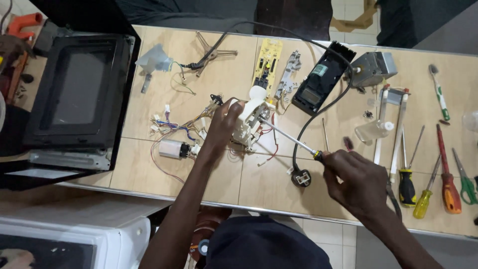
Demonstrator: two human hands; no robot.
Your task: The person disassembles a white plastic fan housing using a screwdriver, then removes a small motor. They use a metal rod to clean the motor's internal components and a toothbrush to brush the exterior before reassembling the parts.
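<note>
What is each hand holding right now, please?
Left hand: closed on the white plastic part.
Right hand: closed on the screwdriver, tip at that part.

Two hands work at the bench (149, 174): the left hand (221, 127) and the right hand (353, 182). One screwdriver (291, 140) is in use; three more lie by the right edge, one red (446, 174) and two yellow-handled (407, 182) (424, 199). One green-handled scissors (465, 179), one toothbrush (439, 94), one yellow circuit board (267, 62), one plug (301, 177).

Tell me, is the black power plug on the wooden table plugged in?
Unplugged: the black power plug lies loose on the wooden table.
</note>
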